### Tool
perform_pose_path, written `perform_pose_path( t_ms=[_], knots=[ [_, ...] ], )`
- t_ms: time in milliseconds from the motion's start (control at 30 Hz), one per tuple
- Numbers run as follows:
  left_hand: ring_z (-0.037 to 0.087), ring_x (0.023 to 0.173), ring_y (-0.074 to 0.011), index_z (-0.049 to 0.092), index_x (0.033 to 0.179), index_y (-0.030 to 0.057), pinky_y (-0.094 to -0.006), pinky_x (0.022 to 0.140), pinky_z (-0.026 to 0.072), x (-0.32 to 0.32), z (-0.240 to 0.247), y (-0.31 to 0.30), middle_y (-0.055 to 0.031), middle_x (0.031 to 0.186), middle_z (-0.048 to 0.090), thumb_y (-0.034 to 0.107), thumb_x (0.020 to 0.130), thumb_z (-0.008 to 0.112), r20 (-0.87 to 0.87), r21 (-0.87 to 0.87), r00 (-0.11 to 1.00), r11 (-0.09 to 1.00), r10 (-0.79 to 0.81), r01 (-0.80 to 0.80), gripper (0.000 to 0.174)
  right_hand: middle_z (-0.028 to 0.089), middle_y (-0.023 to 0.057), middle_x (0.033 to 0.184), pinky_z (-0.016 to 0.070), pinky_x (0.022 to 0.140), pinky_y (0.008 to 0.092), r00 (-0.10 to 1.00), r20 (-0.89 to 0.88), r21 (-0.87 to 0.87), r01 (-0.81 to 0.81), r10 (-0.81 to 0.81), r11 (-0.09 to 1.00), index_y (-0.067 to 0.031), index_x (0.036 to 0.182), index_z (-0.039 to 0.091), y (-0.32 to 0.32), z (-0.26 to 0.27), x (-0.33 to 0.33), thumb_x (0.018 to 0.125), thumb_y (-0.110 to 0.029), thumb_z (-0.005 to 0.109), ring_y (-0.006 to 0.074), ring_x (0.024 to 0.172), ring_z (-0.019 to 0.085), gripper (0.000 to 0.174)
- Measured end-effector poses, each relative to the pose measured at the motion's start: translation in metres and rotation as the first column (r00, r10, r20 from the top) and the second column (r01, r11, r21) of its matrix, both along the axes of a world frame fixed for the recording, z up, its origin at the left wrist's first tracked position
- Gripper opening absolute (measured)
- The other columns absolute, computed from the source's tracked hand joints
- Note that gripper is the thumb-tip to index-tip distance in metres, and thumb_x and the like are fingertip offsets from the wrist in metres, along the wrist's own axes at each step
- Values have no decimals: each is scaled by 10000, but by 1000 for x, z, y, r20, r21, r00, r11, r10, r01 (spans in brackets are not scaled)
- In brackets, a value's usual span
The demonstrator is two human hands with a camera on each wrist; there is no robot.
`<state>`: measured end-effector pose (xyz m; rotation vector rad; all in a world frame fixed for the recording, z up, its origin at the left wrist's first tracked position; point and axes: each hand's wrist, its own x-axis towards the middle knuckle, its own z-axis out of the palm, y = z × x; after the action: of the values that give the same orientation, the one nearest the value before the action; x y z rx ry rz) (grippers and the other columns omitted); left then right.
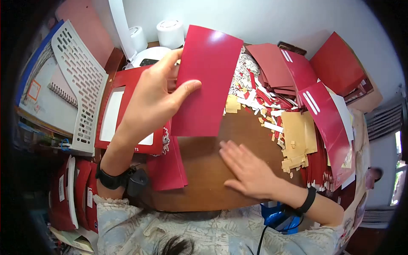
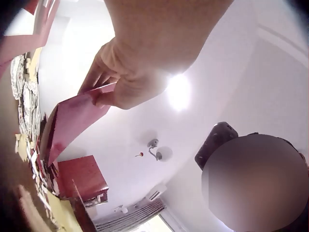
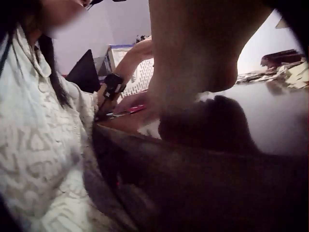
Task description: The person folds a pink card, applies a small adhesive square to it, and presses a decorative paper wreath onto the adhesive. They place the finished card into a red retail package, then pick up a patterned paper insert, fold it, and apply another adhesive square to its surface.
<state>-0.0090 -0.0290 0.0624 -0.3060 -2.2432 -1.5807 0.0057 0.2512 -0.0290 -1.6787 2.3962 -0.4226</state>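
Observation:
A glossy crimson paper sleeve (image 1: 208, 80), flat and rectangular, is pinched along its left side by my left hand (image 1: 159, 93), thumb on the front face and fingers behind. In the left wrist view the same sleeve (image 2: 79, 111) hangs from thumb and fingers (image 2: 104, 87). My right hand (image 1: 250, 170) lies palm down with its fingers extended over the brown tabletop (image 1: 204, 170), holding nothing. Below the left hand, more crimson sleeves (image 1: 168, 170) lie on the table, partly under a red box with a white window (image 1: 127, 114).
Torn red, white and tan paper scraps (image 1: 263, 97) are heaped at the back right. Tan paper pieces (image 1: 299, 131), stacked red sheets (image 1: 276, 68) and standing crimson folders (image 1: 327, 123) line the right side. At left stands a white perforated rack (image 1: 83, 85); a lamp base (image 1: 151, 55) is behind.

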Motion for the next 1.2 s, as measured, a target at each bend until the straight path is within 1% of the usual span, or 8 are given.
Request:
perform_pose_path(
  t_ms=[133, 300, 567, 867, 933, 1033, 1133, 1200],
  knots=[
    [659, 1081, -190, 446, 1376, -64, -320, 945, 545, 4, 4, 8, -149, 1215, 648, -6, 941, 635, 208, 92, 966, 986, -154, 138, 478, 326, 282, 1539, 238, 1209, 456, 921, -64, -109, 377, -385, 920, 77, 1484, 310, 13, 11, -34, 988, -317, 567, 415, 1443, 306, 683],
    [655, 1080, -170, 468, 1364, -75, -313, 937, 548, 8, -15, 29, -136, 1212, 659, -8, 945, 634, 311, 262, 869, 914, -384, 310, 456, 454, 204, 1470, 372, 1142, 402, 577, 800, -347, 668, -164, 659, 41, 1458, 376, 10, 55, -32, 998, -170, 606, 284, 1379, 446, 556],
    [662, 884, -91, 585, 1174, -44, -272, 751, 564, 15, -36, 54, -111, 960, 713, 58, 902, 713, 318, 227, 832, 888, -455, 399, 317, 656, 131, 1225, 517, 976, 296, 572, 812, -404, 694, -116, 596, 49, 1275, 563, 15, 73, -25, 932, 4, 667, 156, 1109, 632, 362],
    [667, 914, -105, 444, 1322, -16, -295, 721, 571, 16, -14, 48, -108, 977, 702, 53, 924, 697, 635, 156, 666, 909, -392, 387, 477, 686, 120, 1143, 542, 904, 279, 224, 961, -56, 732, -162, 679, 47, 1284, 542, 22, 59, -25, 937, 0, 656, 134, 1035, 657, 368],
    [694, 851, -163, 413, 1349, -14, -318, 681, 567, 20, -21, 49, -144, 968, 691, 75, 909, 713, 658, 79, 661, 906, -360, 416, 540, 677, 121, 1158, 544, 888, 275, 185, 975, -50, 722, -122, 690, 23, 1348, 479, 23, 46, -24, 943, -7, 649, 135, 1031, 658, 440],
    [668, 992, -343, 457, 1334, -2, -402, 833, 554, 37, -24, 60, -205, 1196, 618, 121, 820, 756, 191, -621, 981, 769, -37, 150, 607, 668, 127, 1182, 547, 880, 276, 149, 974, 25, 671, -168, 741, 12, 1363, 451, 28, 33, -26, 949, 3, 630, 146, 1039, 659, 451],
    [624, 1120, -321, 526, 1285, -1, -408, 929, 522, 52, -19, 67, -198, 1244, 599, 149, 819, 730, 299, -669, 889, 588, -347, 455, 531, 688, 118, 1127, 554, 835, 273, 139, 975, 39, 659, -173, 751, 30, 1329, 465, 26, 20, -25, 942, 9, 628, 143, 1007, 670, 420],
    [593, 1169, -315, 569, 1232, -22, -392, 988, 497, 66, -27, 80, -195, 1230, 593, 174, 812, 695, 323, -783, 847, 383, -423, 490, 480, 707, 121, 1047, 555, 775, 280, 377, 885, -15, 609, -272, 793, 39, 1315, 475, 25, 13, -26, 927, -12, 656, 120, 950, 681, 432]
  ],
)
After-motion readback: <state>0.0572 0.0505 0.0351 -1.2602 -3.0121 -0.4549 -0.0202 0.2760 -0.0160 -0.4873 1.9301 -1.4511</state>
